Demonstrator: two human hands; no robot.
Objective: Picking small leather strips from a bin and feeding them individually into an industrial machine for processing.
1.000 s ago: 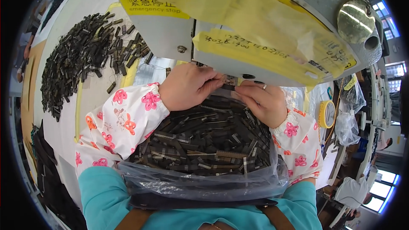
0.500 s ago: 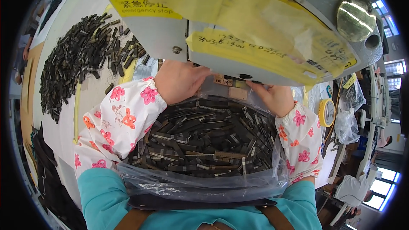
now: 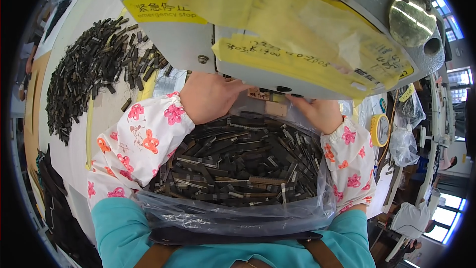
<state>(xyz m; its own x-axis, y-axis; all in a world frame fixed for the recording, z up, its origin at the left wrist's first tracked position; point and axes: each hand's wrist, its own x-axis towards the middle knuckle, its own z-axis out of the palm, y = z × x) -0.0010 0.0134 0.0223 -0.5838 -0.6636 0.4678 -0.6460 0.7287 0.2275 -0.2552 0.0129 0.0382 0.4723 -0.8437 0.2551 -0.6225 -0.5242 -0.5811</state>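
Note:
Both arms, in white flower-print sleeves, reach forward to a grey sewing machine (image 3: pixel 317 77). My left hand (image 3: pixel 210 98) is closed with its fingers pointing right, and the tips go out of sight beneath the machine's head. My right hand (image 3: pixel 321 114) is also closed, its thumb and finger pinched close to a small dark strip under the machine. What either hand pinches is hidden. Small tan blocks (image 3: pixel 275 108) sit on the machine bed between the hands. Below them, a clear plastic bag (image 3: pixel 238 213) holds a heap of short black fabric strips (image 3: pixel 243 161).
At the left a big pile of small black folded pieces (image 3: pixel 91 77) covers part of the pale table (image 3: pixel 74 164). Yellow tape and paper (image 3: pixel 317 34) cover the machine's front. A yellow tape roll (image 3: pixel 380 130) and clear plastic bags (image 3: pixel 404 146) lie at the right.
The machine sits slightly further left in the picture. Both hands stay in nearly the same place, the left one shifted very little.

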